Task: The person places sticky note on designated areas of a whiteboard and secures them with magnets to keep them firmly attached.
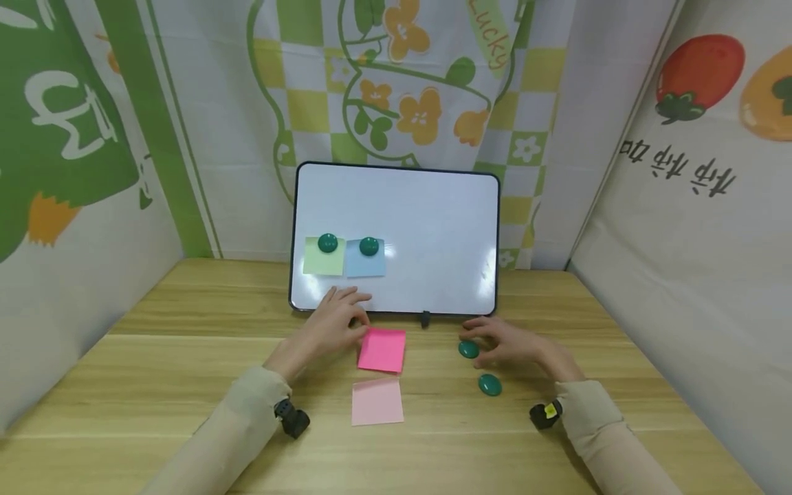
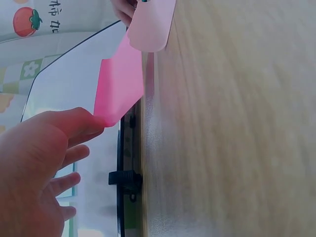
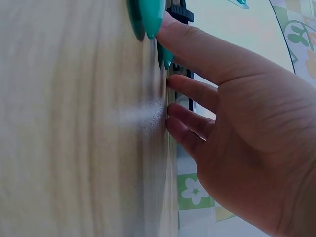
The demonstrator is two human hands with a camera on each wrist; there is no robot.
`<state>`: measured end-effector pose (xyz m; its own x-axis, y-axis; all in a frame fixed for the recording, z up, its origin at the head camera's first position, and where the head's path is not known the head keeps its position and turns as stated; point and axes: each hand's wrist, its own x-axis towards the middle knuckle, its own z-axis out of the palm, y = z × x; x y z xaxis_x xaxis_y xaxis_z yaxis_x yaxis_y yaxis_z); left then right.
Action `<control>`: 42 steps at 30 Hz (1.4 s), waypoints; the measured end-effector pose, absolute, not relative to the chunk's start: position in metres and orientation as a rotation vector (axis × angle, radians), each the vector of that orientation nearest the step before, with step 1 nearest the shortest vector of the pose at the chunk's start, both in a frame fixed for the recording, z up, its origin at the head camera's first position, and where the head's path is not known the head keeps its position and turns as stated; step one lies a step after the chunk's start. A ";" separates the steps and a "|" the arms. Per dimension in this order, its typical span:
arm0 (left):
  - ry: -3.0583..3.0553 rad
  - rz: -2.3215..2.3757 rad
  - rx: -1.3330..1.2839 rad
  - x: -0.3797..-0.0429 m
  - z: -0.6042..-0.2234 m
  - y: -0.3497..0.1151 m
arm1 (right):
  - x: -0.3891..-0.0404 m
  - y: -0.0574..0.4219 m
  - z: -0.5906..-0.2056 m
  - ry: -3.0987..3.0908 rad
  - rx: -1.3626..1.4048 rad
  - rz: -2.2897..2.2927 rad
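Note:
My left hand (image 1: pixel 337 322) pinches a bright pink sticky note (image 1: pixel 382 350) by its upper left corner. In the left wrist view that note (image 2: pixel 118 89) is bent and held between thumb and forefinger, the other fingers spread. My right hand (image 1: pixel 510 344) is low over the table, its thumb and fingers parted around a green round magnet (image 1: pixel 468 349). Whether they touch it is unclear. A second green magnet (image 1: pixel 490 385) lies nearer me, close to the thumb. A pale pink sticky note (image 1: pixel 377 402) lies below the bright one.
A whiteboard (image 1: pixel 433 227) with a black frame leans upright at the table's back. On it, green magnets hold a light green note (image 1: pixel 324 262) and a light blue note (image 1: pixel 365 265). A small black clip (image 1: pixel 425 319) sits at its lower edge. Printed curtains surround the wooden table (image 1: pixel 185 330).

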<state>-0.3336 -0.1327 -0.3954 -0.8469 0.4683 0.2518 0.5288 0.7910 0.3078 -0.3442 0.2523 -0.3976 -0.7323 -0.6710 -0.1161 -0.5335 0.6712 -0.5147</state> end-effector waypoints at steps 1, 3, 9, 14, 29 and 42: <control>-2.808 -0.557 -0.795 -0.334 -0.396 -0.133 | -0.344 0.252 -0.398 2.593 -0.954 -0.661; -2.796 -0.564 -0.798 -0.334 -0.396 -0.132 | -0.344 0.252 -0.398 2.598 -0.947 -0.667; -2.763 -0.562 -0.798 -0.334 -0.395 -0.131 | -0.345 0.251 -0.399 2.649 -0.999 -0.630; -2.752 -0.561 -0.791 -0.334 -0.394 -0.131 | -0.345 0.249 -0.399 2.662 -1.085 -0.591; -2.698 -0.575 -0.769 -0.333 -0.392 -0.131 | -0.344 0.248 -0.398 2.695 -1.164 -0.576; -2.668 -0.589 -0.756 -0.332 -0.391 -0.130 | -0.344 0.248 -0.394 2.692 -1.238 -0.598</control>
<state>-0.3322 -0.1303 -0.3913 -0.8144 0.4278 0.3922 0.5532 0.7766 0.3014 -0.3441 0.2479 -0.3940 -0.6586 -0.7504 0.0563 -0.7036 0.5876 -0.3996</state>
